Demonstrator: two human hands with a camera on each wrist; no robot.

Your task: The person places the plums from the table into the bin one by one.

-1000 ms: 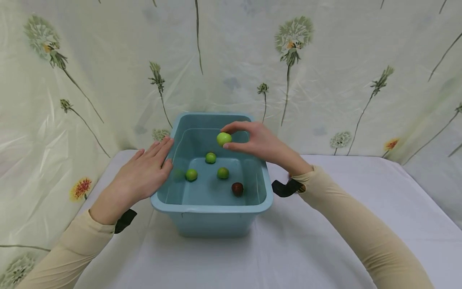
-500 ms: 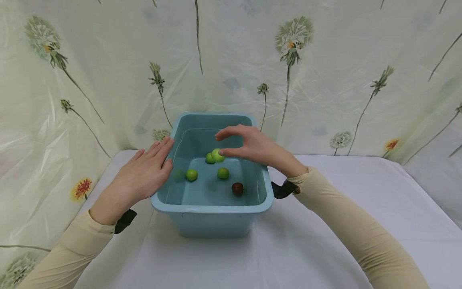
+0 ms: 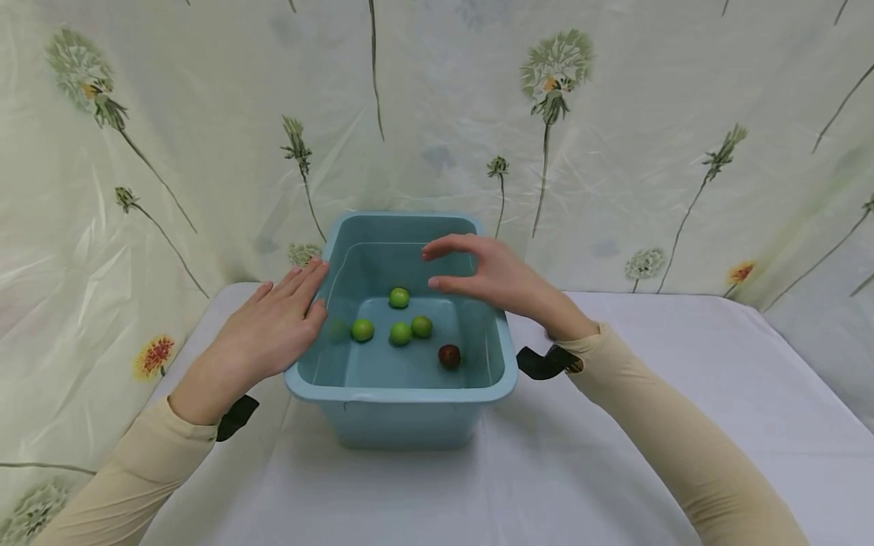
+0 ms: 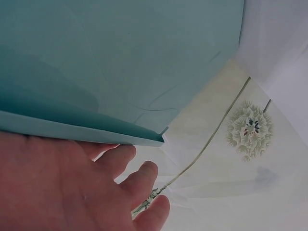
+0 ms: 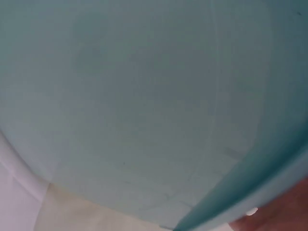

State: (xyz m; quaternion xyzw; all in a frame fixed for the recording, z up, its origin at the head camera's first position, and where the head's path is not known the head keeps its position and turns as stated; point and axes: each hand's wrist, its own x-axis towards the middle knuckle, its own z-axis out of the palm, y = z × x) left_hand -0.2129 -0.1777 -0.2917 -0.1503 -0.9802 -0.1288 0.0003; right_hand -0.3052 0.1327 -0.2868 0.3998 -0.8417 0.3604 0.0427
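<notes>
A light blue plastic tub stands on the table, holding several limes or similar small round green fruits and one dark reddish-brown fruit on its floor. My left hand rests on the tub's left rim with its fingers extended; in the left wrist view, the fingers lie under the rim's edge as pictured, beside the tub wall. My right hand hovers over the right side of the tub, thumb and fingers spread apart with nothing between them. The right wrist view is mostly filled by the tub's outer wall.
A white cloth covers the table beneath the tub. Behind and to the left hangs a pale plastic sheet printed with dandelions. Dark straps are worn at both wrists.
My right hand has let go of the green fruit it pinched. The fruit has dropped to the tub floor, next to another green one. The left hand stays on the rim.
</notes>
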